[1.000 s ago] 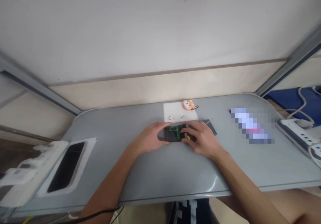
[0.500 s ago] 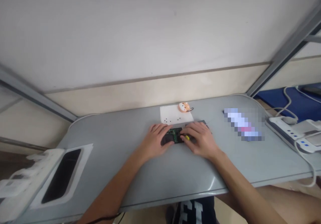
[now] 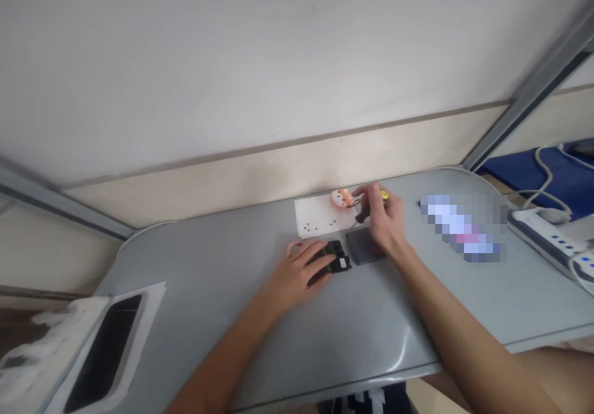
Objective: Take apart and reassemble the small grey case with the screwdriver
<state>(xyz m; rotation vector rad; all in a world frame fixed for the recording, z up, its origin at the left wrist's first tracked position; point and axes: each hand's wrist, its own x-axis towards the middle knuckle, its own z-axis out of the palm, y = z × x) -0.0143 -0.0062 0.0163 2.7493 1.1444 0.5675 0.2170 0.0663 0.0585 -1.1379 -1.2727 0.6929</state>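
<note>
My left hand (image 3: 299,271) grips a small black device with an exposed green circuit board (image 3: 341,260), flat on the desk. Its fingers cover the device's left part. In my right hand (image 3: 385,216) is a screwdriver (image 3: 385,196) with a yellow and black handle. Its thin tip points down-left over the right edge of a white paper (image 3: 313,213). Several tiny dark screws (image 3: 308,226) lie on that paper. Just right of the device, partly under my right wrist, is a flat dark grey panel (image 3: 362,248).
An orange and white animal-faced case (image 3: 342,199) with a loop sits on the paper's back corner. A blurred-out phone (image 3: 459,228) and a white power strip (image 3: 547,234) lie to the right. On the left, a black phone (image 3: 106,352) rests on white sheets. A wall runs behind the desk.
My right hand has lifted the screwdriver from the device and moved back and right to the paper's edge. The grey panel now shows more. My left hand stays on the device.
</note>
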